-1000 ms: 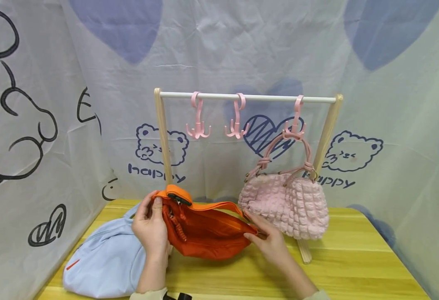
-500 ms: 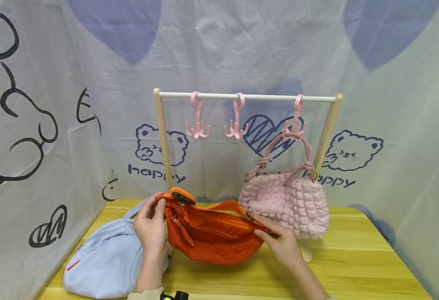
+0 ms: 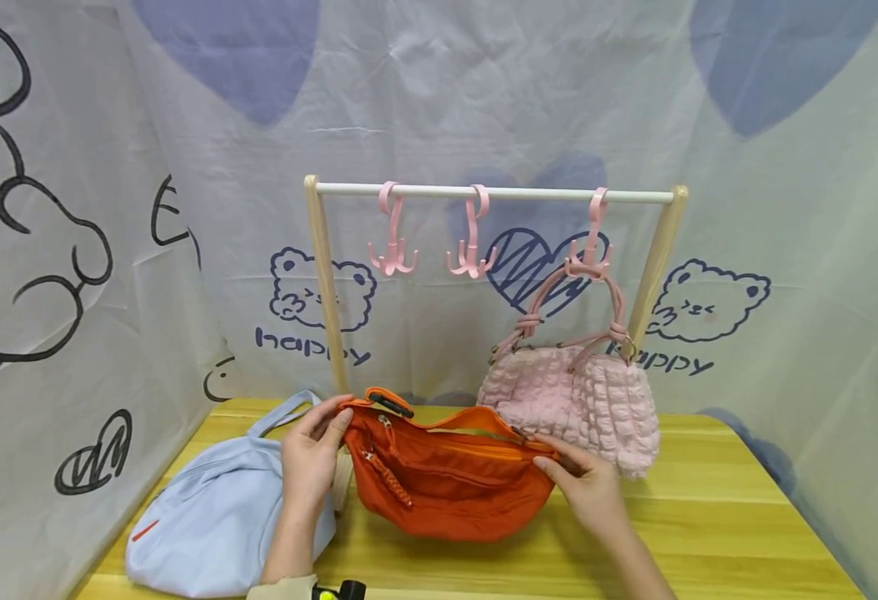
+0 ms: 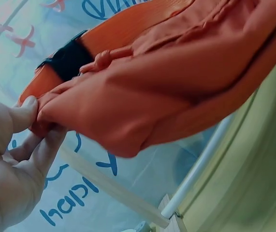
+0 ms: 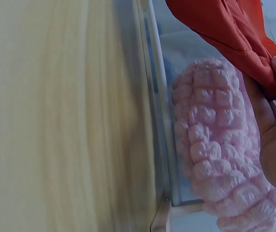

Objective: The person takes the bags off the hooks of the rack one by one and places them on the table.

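Note:
An orange-red waist bag (image 3: 457,483) with an orange strap and a black buckle (image 4: 69,55) is stretched between both hands above the table. My left hand (image 3: 311,462) pinches its left end between thumb and fingers, close to the buckle. At the opposite end, my right hand (image 3: 589,492) pinches the other corner. Two zipper pulls, one with a braided cord (image 3: 392,483), hang on the bag's front. In the right wrist view, the pink puffy handbag (image 5: 215,125) is just beyond my right hand. A light blue bag (image 3: 209,517) lies beside my left forearm.
A rack with a white bar (image 3: 423,192) and wooden posts stands at the back of the wooden table (image 3: 739,517). Pink hooks (image 3: 393,250) hang from the bar. The pink handbag hangs by its handles from the rightmost hook. A patterned cloth (image 3: 439,92) surrounds the table.
Both hands have shifted right and slightly down, carrying the waist bag with them. Its front now faces up more squarely, and more of the light blue bag's handle shows.

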The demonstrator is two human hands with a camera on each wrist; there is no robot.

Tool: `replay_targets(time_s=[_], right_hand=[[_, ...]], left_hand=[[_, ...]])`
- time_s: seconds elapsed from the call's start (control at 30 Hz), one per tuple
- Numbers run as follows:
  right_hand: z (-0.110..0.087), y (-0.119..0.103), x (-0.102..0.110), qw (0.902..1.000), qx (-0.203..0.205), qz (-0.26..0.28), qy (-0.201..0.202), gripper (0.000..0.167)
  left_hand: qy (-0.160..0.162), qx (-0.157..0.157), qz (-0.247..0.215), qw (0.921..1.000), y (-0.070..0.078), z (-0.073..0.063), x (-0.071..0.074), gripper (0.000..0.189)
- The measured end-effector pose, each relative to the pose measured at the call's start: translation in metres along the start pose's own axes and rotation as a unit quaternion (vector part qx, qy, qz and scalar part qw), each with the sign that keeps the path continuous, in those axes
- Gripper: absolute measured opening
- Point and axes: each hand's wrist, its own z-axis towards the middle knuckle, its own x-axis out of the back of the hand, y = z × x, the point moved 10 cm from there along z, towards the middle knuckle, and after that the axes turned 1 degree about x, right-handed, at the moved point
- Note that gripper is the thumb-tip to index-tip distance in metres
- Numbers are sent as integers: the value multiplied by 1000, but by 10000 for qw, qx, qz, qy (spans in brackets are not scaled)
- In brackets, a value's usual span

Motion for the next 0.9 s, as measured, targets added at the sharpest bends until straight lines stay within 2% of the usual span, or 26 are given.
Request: replay_targets(time_s=[0.2,0.43,0.7,0.9], right_hand=[[1,5,11,9994,-252,-203,-80,31],[0,11,17,9965,-431,-657,-297,30],[-2,22,13,9914,-558,-990,-645,29],[-5,32,10,9891,-775,-1020,-727,27]], left_hand=[[-668,281,176,9972,-13,1,-10,28],[-1244,732,822,9861,-36,1,-16,31],[-1512,823,1385,9753,-54,-1,-16,30],[-1525,778,1545,9730,-63,-1,-17,31]])
